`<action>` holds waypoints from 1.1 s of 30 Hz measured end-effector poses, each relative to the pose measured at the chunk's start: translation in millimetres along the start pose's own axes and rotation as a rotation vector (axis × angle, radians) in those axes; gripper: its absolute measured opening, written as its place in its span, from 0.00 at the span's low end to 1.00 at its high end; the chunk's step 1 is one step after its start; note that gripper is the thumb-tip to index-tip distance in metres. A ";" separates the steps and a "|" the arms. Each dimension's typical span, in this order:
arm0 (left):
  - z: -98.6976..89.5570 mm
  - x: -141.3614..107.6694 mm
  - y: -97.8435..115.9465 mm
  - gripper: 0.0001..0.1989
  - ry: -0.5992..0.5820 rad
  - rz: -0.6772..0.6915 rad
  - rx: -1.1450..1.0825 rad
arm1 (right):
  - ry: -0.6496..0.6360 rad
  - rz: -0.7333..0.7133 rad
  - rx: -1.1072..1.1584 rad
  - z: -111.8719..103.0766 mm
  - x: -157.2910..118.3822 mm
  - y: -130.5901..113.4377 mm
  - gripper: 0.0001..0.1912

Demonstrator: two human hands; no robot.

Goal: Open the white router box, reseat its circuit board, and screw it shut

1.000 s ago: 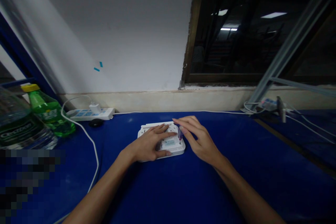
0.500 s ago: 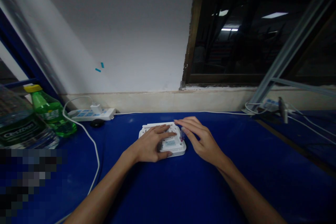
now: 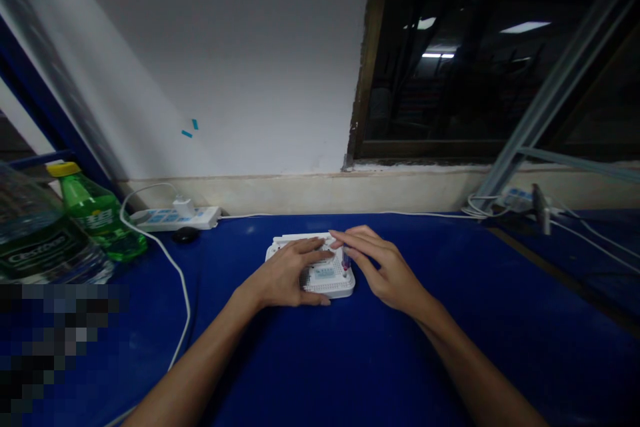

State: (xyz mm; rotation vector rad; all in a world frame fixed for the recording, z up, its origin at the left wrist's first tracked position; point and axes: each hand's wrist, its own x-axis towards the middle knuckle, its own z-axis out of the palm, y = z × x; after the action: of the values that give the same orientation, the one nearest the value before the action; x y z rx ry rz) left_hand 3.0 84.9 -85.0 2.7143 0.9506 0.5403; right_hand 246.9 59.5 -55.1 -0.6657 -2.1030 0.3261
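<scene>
A flat white router-like device [image 3: 333,285] with rounded corners, a grid of small holes and a pale label lies on the blue table. Across its left part rests my left hand [image 3: 287,273], fingers spread over the top and thumb along the near edge, gripping it in place. At the device's right side, my right hand [image 3: 383,267] pinches a short screwdriver [image 3: 346,259] with a clear, purplish handle. The tool stands nearly upright, its lower end at the device's right near corner. Fingers partly cover its top.
Back left are a white power strip [image 3: 205,217] with a plugged-in charger, a black mouse-like object [image 3: 185,235], a green bottle [image 3: 100,213] and a large clear bottle [image 3: 45,247]. A white cable [image 3: 180,273] runs down the left. More cables and a metal post [image 3: 515,120] stand right.
My right fingers have shifted slightly left over the screwdriver's top. The left thumb has slid a little along the device's near edge. The device has barely moved.
</scene>
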 end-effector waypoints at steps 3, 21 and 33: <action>0.3 1.0 0.0 0.46 0.020 0.017 0.010 | 0.079 -0.013 -0.054 1.3 -0.3 3.2 0.14; 0.2 3.0 4.9 0.39 0.028 0.021 0.108 | 0.056 0.006 -0.098 -2.1 -1.7 3.5 0.18; 0.7 2.8 8.7 0.39 0.029 0.011 0.114 | 0.125 -0.013 -0.159 -2.0 -0.6 4.9 0.12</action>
State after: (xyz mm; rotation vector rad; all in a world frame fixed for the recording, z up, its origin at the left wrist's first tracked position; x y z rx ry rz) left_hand 10.1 80.0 -82.1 2.8206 1.0034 0.5443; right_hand 250.4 63.2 -56.6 -0.7457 -2.0263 0.1080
